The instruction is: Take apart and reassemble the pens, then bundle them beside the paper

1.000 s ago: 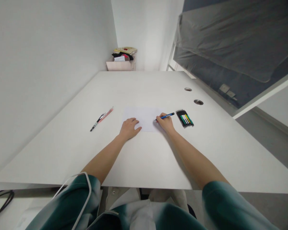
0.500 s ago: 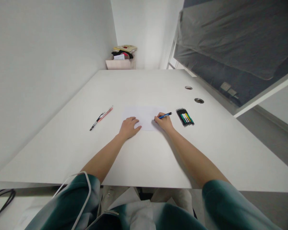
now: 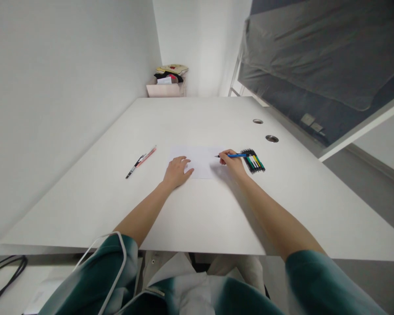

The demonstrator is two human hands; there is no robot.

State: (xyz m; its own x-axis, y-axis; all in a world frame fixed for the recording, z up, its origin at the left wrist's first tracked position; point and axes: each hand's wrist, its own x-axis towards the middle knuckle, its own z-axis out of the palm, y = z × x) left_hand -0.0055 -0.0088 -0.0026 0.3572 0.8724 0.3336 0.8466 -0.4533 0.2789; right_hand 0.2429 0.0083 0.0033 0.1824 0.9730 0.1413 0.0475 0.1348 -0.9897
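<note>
One blue pen (image 3: 237, 155) is in the right hand (image 3: 233, 162), above the right part of the paper (image 3: 202, 162). Its long axis runs almost straight left to right, the dark tip pointing left across the paper and the back end pointing right, a touch farther than the tip. Seen from here, that back end crosses in front of the far edge of the pen set (image 3: 256, 162). The right hand's thumb and fingers are closed around the barrel a little behind the tip. Its shadow falls to the near left, apart from the fingers, so the hand is raised; the tip seems clear of the paper too. Marks on the sheet cannot be made out.

The left hand (image 3: 176, 172) lies palm down on the near left part of the paper, thumb spread away from the fingers, with nothing in its grasp. The paper is flat on the white table (image 3: 197, 218), its long side running left to right.

Well left of it lie a black-and-white pen (image 3: 130, 172) and a pink stick (image 3: 147, 155), both slanting from near left to far right, the pink one farther. The pen set sits just right of the right hand, its pens side by side.
</note>
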